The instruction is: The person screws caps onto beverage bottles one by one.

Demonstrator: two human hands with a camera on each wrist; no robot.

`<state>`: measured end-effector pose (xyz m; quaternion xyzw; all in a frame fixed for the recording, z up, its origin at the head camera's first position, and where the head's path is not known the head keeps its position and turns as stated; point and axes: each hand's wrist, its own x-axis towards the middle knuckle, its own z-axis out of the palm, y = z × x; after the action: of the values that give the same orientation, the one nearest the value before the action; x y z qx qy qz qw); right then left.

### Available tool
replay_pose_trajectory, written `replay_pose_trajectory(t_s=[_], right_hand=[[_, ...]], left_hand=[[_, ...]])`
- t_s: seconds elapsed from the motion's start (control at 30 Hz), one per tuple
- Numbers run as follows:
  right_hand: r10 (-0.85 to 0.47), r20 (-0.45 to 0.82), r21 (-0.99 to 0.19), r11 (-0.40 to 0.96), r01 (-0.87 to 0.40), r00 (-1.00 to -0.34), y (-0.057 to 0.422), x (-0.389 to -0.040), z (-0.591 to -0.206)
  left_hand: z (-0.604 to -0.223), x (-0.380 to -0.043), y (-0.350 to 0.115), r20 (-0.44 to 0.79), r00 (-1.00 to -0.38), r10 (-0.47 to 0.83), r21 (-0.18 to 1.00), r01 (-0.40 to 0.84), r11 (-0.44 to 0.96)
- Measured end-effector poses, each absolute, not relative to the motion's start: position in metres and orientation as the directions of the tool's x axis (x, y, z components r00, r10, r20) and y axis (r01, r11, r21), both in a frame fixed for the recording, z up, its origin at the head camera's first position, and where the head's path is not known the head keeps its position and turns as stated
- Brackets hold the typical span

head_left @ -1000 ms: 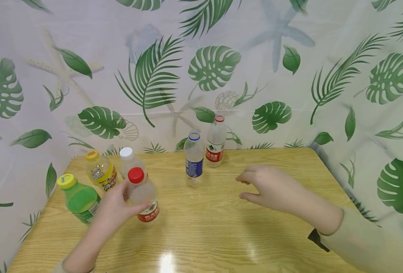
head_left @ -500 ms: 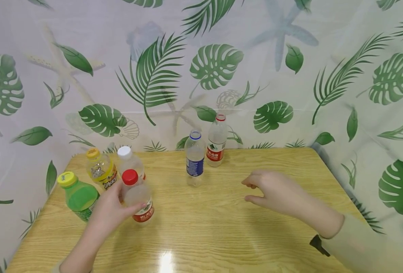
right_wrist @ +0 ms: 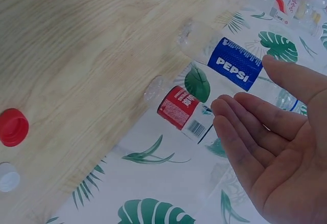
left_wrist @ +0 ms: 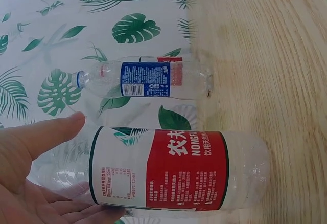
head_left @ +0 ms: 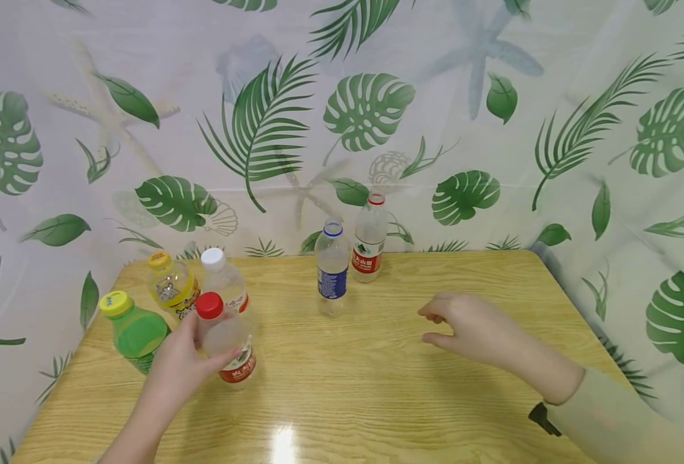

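On the 9 o'clock side of a pale wood-grain surface [head_left: 377, 393], the left hand [head_left: 181, 359] is gripping a clear plastic bottle with a red cap [head_left: 229, 335], fingers and thumb curving round it. A green plastic bottle with a yellow cap [head_left: 139, 335] is standing at its 9 o'clock, an uncapped clear bottle with a blue label [head_left: 332, 277] at 2 o'clock. At 3 o'clock, the right hand [head_left: 472, 328] is hovering empty, thumb parted from loosely bent fingers.

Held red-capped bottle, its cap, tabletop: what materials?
Bottle: probably thin clear plastic; transparent, shiny body. Cap: likely plastic; opaque, uniform red. Tabletop: wood or wood-look laminate, can't tell which; pale grain lines, bright glare suggesting a smooth, semi-gloss finish.
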<state>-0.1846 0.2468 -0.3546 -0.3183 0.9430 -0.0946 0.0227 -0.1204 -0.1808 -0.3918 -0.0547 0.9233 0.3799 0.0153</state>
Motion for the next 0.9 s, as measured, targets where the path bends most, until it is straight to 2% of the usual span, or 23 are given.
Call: replay_pose_trajectory(t_s=[0.33,0.9], right_hand=[[-0.592,-0.037,-0.175,0.797,-0.578,-0.805,0.259,-0.188,-0.371],[-0.531,-0.121,-0.253,0.833,-0.492,-0.838,0.287,-0.192,-0.4]], left_hand=[[-0.39,-0.118,-0.183,-0.07,-0.993,-0.094,0.685,-0.116,0.719],[-0.388,-0.117,-0.187,-0.085,-0.992,-0.093,0.689,-0.126,0.713]])
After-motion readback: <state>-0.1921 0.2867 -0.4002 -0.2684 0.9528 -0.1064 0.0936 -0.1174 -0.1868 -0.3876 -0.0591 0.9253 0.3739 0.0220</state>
